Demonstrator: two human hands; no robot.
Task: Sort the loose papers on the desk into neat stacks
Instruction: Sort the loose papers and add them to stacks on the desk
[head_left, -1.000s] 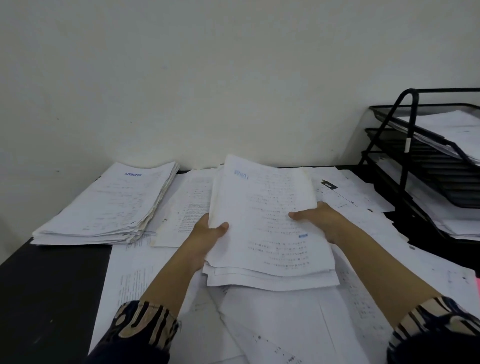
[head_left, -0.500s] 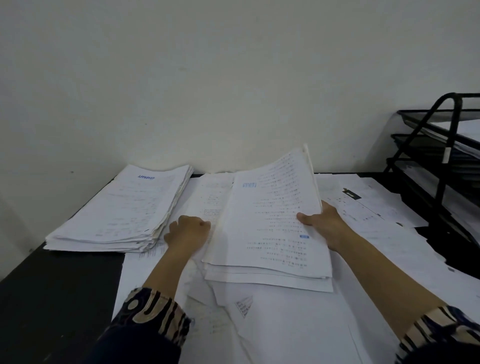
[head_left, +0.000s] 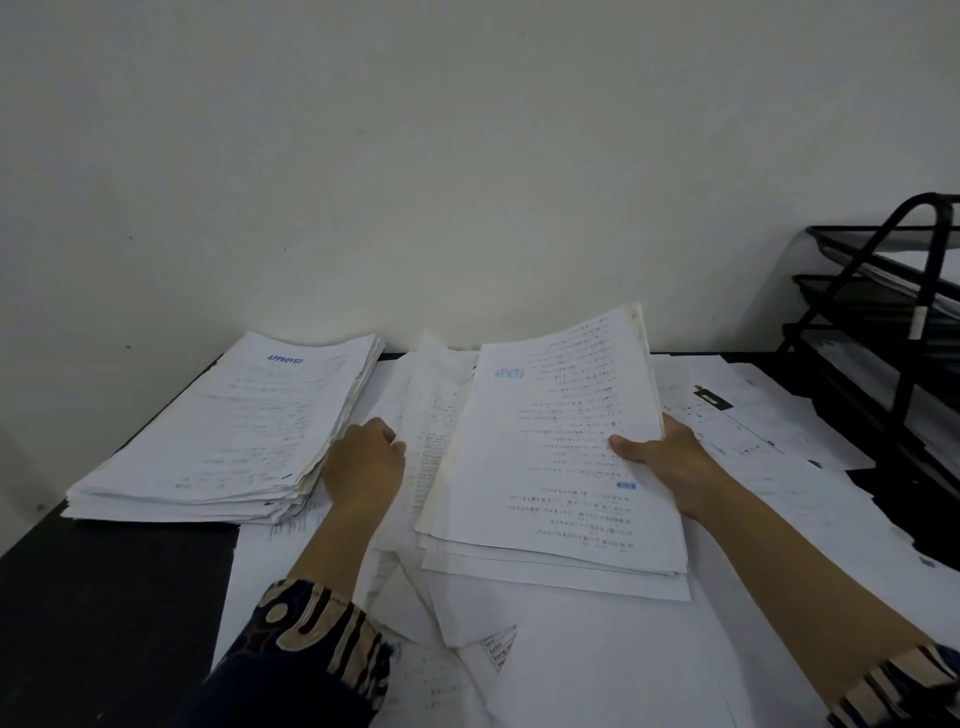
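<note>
A bundle of white printed papers (head_left: 545, 467) with a blue stamp near its top is tilted up on its right side in the middle of the desk. My right hand (head_left: 662, 457) grips its right edge, thumb on top. My left hand (head_left: 363, 460) lies with curled fingers on the loose sheets (head_left: 431, 415) left of the bundle; I cannot tell whether it pinches a sheet. A neat thick stack stamped APPROVED (head_left: 228, 431) sits at the far left. More loose sheets (head_left: 753, 431) are spread to the right and in front.
A black wire letter tray rack (head_left: 893, 332) with papers in it stands at the right edge. The dark desk surface (head_left: 104, 613) shows at the front left. A plain white wall rises directly behind the desk.
My left hand let go of the bundle's left edge and moved left onto the loose sheets. My right hand tilted the bundle's right side upward.
</note>
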